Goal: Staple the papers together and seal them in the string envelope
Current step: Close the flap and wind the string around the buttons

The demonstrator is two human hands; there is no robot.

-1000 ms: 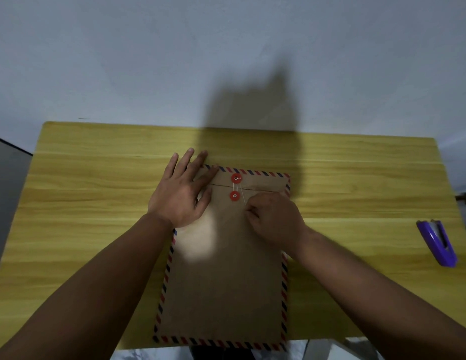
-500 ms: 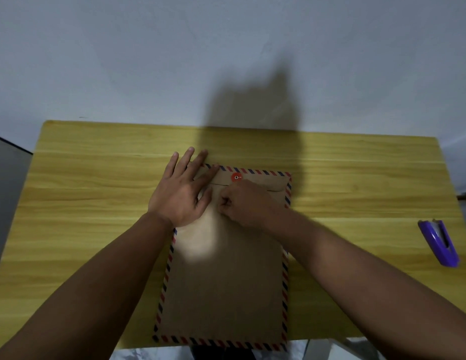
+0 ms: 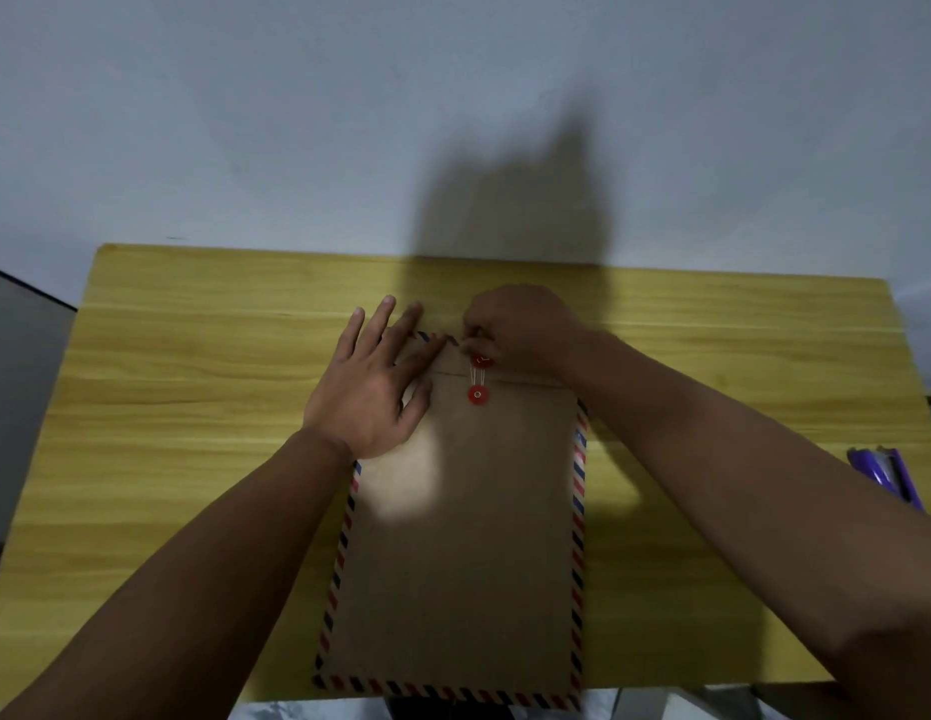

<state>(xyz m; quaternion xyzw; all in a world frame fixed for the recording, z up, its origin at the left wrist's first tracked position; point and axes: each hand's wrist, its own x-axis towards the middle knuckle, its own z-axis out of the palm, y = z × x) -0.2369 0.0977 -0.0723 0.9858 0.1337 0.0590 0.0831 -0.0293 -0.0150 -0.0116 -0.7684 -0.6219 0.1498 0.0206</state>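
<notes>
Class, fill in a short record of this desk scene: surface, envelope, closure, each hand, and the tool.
Surface: yellow wood-grain table
Envelope: brown kraft envelope with red-and-blue striped border, lying flat, flap folded down
Closure: white string running between two red round buttons
Left hand: flat on the envelope's upper left corner
Right hand: pinching at the upper button
Tool: purple stapler, at the table's right edge, untouched

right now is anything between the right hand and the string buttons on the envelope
Nothing visible is in the way. The right hand is already at the upper red button, fingers pinched at the string that runs down to the lower red button. The left hand lies flat on the envelope, off to the side.
</notes>
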